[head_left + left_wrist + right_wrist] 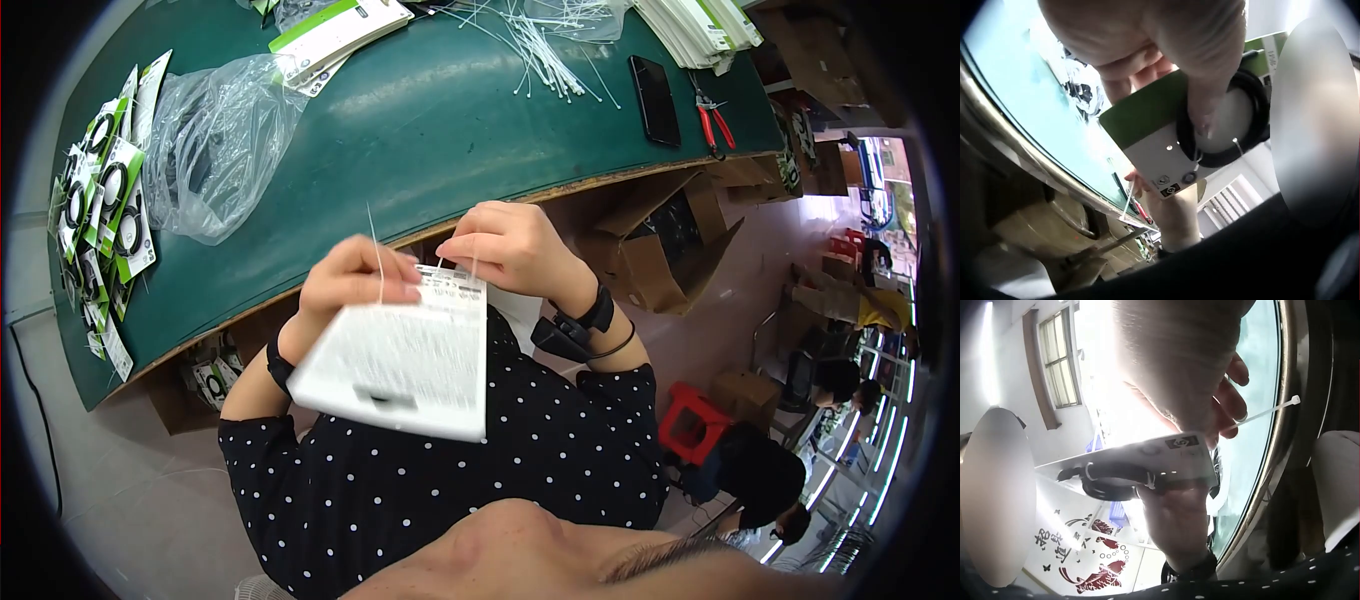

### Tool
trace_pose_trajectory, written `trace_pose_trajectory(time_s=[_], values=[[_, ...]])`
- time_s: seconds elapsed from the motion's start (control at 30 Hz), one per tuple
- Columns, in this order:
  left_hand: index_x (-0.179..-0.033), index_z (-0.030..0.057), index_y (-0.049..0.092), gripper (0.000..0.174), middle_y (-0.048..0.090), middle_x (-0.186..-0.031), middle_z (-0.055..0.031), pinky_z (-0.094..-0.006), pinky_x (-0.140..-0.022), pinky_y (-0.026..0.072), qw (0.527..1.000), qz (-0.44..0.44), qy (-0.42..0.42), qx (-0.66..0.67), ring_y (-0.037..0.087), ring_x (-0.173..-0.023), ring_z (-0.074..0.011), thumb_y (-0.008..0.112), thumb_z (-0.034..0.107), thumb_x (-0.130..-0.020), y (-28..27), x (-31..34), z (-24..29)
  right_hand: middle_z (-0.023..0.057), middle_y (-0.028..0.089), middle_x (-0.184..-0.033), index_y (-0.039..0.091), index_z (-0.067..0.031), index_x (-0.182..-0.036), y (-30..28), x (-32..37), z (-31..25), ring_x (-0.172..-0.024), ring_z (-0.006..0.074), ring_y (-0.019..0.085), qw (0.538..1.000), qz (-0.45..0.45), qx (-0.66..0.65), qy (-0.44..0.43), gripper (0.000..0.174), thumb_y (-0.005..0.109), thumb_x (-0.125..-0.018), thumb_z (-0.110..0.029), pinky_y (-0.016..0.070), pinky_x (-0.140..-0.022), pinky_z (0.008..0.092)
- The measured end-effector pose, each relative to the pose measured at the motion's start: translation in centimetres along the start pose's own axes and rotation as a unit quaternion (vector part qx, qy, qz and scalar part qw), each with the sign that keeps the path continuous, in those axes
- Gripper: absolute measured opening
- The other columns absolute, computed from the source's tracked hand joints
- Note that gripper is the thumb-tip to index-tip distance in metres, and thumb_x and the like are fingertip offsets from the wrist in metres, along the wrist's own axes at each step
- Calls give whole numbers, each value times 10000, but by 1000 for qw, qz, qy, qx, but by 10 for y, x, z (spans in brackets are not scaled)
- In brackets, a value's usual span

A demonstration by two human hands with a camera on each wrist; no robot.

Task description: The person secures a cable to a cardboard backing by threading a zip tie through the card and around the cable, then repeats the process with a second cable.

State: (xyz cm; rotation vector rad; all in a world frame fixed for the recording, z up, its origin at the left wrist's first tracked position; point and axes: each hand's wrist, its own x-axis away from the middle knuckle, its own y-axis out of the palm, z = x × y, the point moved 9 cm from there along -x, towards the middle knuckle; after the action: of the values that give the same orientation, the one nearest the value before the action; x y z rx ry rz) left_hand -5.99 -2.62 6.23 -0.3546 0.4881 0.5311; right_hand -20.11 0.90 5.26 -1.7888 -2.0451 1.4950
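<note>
My left hand (350, 278) grips a packaging card (400, 355), whose white printed back faces up in the head view. On the card's green-and-white front, a coiled black cable (1261, 106) shows in the left wrist view, with the left thumb lying across it. My right hand (518, 250) is at the card's other edge, fingertips bent together. Between them, in the right wrist view, they pinch a white cable tie (1267, 414) that points outward, its head end free. Another thin strand stands up beside the left fingers in the head view.
Many carded cables (105, 205) lie heaped at the table's left, by a clear plastic bag (225, 150). Loose cable ties (545, 60), a phone (655, 100), red-handled cutters (715, 125) and card stacks (700, 30) lie further back. An open cardboard box (690, 285) stands below the table edge.
</note>
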Motion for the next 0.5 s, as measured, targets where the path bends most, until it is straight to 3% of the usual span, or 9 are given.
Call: trace_pose_trajectory(time_s=[0.1,0.13,0.17,0.23,0.27,0.37,0.4,0.5], values=[[-1020,8,692,259,654,-1017,-99,-398,-904,530,974,76,-167,129,640,-897,-216,697,-39,-765,-14,12,-43,47,621,-747,692,-50,-870,12,5,13,-640,198,593,994,-26,-101,35,162,709,-716,-2,471,-551,283],[-1020,8,692,259,654,-1017,-99,-398,-904,530,974,78,-167,128,640,-897,-216,697,-39,-765,-15,12,-43,47,621,-747,692,-50,-870,15,6,13,-640,198,593,994,-26,-102,34,162,709,-716,-2,471,-551,283],[-1045,2,673,284,660,-1041,-110,-404,-905,526,932,128,-265,213,638,-902,-222,666,-61,-768,-18,19,-59,46,617,-736,687,-45,-857,20,9,18,-634,199,592,990,-33,-120,66,132,706,-729,-19,467,-547,292],[-1096,-10,634,336,670,-1089,-132,-414,-907,519,788,221,-442,367,633,-912,-236,604,-106,-776,-10,44,-84,44,609,-714,675,-33,-830,31,13,26,-623,201,589,978,-46,-156,132,82,702,-754,-52,461,-540,308],[-1096,-10,634,336,670,-1089,-132,-414,-907,519,788,221,-442,367,633,-912,-236,604,-106,-776,-10,44,-86,44,609,-714,675,-33,-830,33,14,23,-623,201,589,978,-46,-157,131,82,702,-754,-52,461,-540,308],[-1106,-7,595,335,657,-1060,-119,-463,-895,518,716,240,-475,452,622,-959,-253,548,-100,-788,-2,54,-100,64,609,-713,663,-2,-836,48,21,28,-610,168,590,945,-67,-238,216,95,693,-751,-32,468,-542,287],[-1106,-7,595,335,657,-1060,-119,-463,-895,518,715,240,-476,452,622,-959,-253,548,-100,-788,-2,55,-102,64,609,-713,663,-2,-836,50,21,25,-610,168,590,944,-66,-239,217,95,693,-751,-32,468,-542,287],[-1002,-16,596,280,644,-1025,-143,-535,-915,482,679,273,-510,453,616,-1000,-296,488,-106,-760,0,67,-112,76,607,-708,660,12,-839,59,25,23,-608,142,592,923,-62,-286,249,105,701,-756,-39,482,-548,275]])
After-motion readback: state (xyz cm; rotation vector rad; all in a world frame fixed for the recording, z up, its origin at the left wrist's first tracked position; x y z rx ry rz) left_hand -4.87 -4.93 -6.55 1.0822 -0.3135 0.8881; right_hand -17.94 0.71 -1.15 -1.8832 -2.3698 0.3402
